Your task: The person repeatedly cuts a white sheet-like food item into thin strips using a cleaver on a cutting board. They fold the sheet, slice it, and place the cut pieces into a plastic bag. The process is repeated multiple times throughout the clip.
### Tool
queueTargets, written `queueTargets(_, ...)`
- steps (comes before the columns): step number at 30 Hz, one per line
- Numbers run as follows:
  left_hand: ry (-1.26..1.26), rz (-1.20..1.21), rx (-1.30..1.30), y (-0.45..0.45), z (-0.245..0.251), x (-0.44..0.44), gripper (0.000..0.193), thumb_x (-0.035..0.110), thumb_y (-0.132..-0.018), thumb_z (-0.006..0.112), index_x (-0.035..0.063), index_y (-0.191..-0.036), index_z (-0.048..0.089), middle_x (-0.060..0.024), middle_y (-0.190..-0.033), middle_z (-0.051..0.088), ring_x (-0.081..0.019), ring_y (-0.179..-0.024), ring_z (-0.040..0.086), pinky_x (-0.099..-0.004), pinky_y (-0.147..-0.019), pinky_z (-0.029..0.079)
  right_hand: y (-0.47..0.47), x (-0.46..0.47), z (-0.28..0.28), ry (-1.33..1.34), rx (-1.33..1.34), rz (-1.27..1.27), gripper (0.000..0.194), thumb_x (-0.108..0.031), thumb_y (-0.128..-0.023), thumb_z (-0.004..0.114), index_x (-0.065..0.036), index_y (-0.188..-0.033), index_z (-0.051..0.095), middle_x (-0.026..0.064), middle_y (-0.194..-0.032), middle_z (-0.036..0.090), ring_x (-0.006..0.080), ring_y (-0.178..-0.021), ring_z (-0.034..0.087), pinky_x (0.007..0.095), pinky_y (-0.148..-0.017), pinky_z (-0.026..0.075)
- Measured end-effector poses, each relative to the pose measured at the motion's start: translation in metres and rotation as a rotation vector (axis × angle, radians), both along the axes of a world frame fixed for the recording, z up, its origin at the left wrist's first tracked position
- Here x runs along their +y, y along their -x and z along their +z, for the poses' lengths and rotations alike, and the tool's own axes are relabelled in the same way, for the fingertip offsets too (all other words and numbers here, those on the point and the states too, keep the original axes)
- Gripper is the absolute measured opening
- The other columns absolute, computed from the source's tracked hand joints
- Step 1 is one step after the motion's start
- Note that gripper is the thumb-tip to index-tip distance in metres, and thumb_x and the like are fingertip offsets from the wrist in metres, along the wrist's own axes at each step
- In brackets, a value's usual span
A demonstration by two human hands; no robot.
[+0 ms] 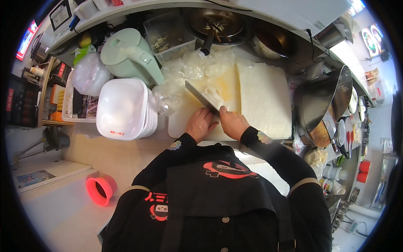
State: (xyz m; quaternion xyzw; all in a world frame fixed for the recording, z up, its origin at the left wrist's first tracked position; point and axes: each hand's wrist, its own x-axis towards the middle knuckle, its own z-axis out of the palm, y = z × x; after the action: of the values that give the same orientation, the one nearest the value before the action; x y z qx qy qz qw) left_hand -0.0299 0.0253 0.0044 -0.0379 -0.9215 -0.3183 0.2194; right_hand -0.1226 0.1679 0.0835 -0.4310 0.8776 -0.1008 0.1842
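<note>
My right hand (232,123) grips the handle end of a broad-bladed kitchen knife (201,97) over a white cutting board (179,125). Beside the blade's near side, my left hand (200,124) rests with bent fingers on or just above the board; whether it holds any food is hidden. Pale, thin strips of food (215,95) lie against the blade's far side. To the right of them is a flat white sheet or stack of sheets (265,100). Crumpled clear plastic (185,71) covers the board's far left part.
A stack of white plastic containers (122,107) and a pale green electric kettle (129,55) stand left. Behind are a clear bin (171,41), a frying pan (217,25) with chopsticks and a metal pot (270,44). Large metal bowls (321,100) stand at right, below an overhead shelf.
</note>
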Motion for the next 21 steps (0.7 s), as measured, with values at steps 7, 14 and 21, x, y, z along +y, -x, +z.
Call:
queueTargets(7, -0.017, -0.029, 0.064, -0.011, -0.006, -0.008, 0.023, 0.011, -0.071, 0.069, 0.0001, -0.089, 0.060, -0.0139, -0.096, 0.059, -0.0328, -0.093, 0.055, -0.0411, -0.085, 0.046, -0.019, 0.041, 0.047, -0.042, 0.021, 0.097, 0.014, -0.003, -0.080, 0.048, 0.001, -0.092, 0.042, 0.0228, -0.066, 0.062, 0.0414, -0.064, 0.063, 0.0505, -0.059, 0.050)
queueTargets(14, -0.022, -0.022, 0.059, -0.014, -0.006, -0.006, 0.028, 0.011, -0.071, 0.070, -0.0002, -0.094, 0.060, -0.0142, -0.099, 0.058, -0.0328, -0.095, 0.055, -0.0405, -0.085, 0.046, -0.014, -0.001, 0.006, -0.012, 0.026, 0.027, 0.013, -0.004, -0.082, 0.048, 0.002, -0.092, 0.042, 0.0234, -0.066, 0.062, 0.0408, -0.064, 0.064, 0.0484, -0.057, 0.051)
queueTargets(21, -0.077, 0.037, 0.082, -0.017, -0.010, -0.008, 0.029, 0.013, -0.069, 0.073, 0.0007, -0.092, 0.061, -0.0140, -0.097, 0.058, -0.0331, -0.091, 0.056, -0.0412, -0.082, 0.047, -0.021, 0.041, 0.047, -0.212, -0.070, 0.077, 0.016, -0.005, -0.083, 0.050, 0.000, -0.095, 0.042, 0.0240, -0.069, 0.061, 0.0427, -0.067, 0.063, 0.0519, -0.062, 0.049)
